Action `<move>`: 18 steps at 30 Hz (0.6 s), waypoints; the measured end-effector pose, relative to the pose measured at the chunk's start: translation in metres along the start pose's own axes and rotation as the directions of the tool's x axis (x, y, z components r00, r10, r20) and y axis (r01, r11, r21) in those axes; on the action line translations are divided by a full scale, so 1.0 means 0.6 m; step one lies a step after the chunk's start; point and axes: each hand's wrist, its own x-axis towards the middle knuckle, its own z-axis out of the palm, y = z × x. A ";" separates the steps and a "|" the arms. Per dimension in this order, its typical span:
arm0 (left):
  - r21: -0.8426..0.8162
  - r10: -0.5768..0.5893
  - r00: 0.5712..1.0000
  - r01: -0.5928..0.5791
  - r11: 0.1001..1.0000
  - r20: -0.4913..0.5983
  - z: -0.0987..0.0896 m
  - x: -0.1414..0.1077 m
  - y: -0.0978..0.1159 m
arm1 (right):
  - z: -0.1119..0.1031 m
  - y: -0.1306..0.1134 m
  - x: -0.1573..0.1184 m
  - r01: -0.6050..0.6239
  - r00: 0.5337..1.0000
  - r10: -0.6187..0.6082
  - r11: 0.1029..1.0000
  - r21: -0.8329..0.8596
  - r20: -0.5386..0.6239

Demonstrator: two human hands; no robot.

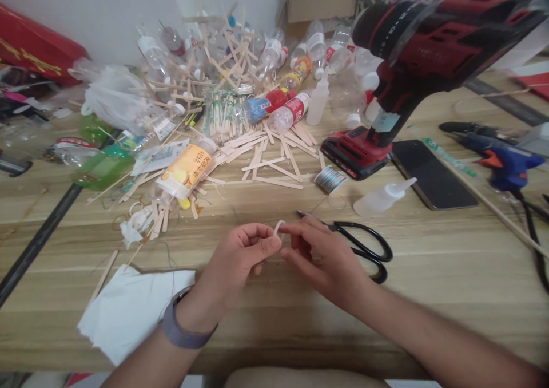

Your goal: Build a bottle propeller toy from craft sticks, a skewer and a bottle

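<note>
My left hand point(246, 250) pinches a small pale ring or curved strip point(278, 226) between thumb and forefinger. Close against it on the right is my right hand point(319, 253), its forefinger touching the pale piece and its thumb slightly apart from the forefinger. Whether the right fingers grip anything is hard to make out. Black-handled scissors point(364, 225) lie partly under my right hand, blades pointing left. Behind them are a spool of coloured thread point(329, 179) and a white squeeze bottle point(380, 199) lying on its side.
On the wooden table point(266, 331), a red cordless drill point(364, 147) stands at right, beside a phone point(433, 173) and a blue glue gun point(501, 159). Wooden sticks point(278, 182) and plastic bottles point(186, 167) pile up behind. White paper point(128, 308) lies at left.
</note>
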 end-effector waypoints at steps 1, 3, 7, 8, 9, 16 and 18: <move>-0.028 -0.020 1.000 0.020 0.999 0.012 0.001 0.000 0.001 | 0.001 0.000 0.000 -0.015 1.000 0.014 1.000 0.026 0.020; -0.077 -0.058 0.998 0.060 0.995 0.029 0.003 0.001 0.003 | 0.003 0.000 0.000 -0.067 0.997 0.063 0.994 0.087 0.048; -0.155 -0.132 0.989 0.141 0.978 0.062 0.004 0.001 0.007 | 0.002 -0.001 0.002 -0.147 0.989 0.141 0.966 0.212 0.046; -0.165 -0.145 0.987 0.155 0.974 0.072 0.003 0.001 0.007 | 0.001 -0.001 0.002 -0.154 0.988 0.148 0.960 0.235 0.043; -0.170 -0.153 0.985 0.164 0.972 0.078 0.003 0.001 0.008 | 0.000 -0.002 0.002 -0.156 0.988 0.151 0.956 0.250 0.038; -0.112 -0.132 0.991 0.131 0.985 -0.003 0.003 -0.001 0.010 | -0.010 -0.006 0.004 -0.063 0.997 0.070 0.980 0.188 -0.032; -0.036 -0.093 0.995 0.092 0.995 -0.036 0.002 -0.002 0.009 | -0.014 -0.006 0.003 0.008 0.998 -0.001 0.996 0.091 -0.071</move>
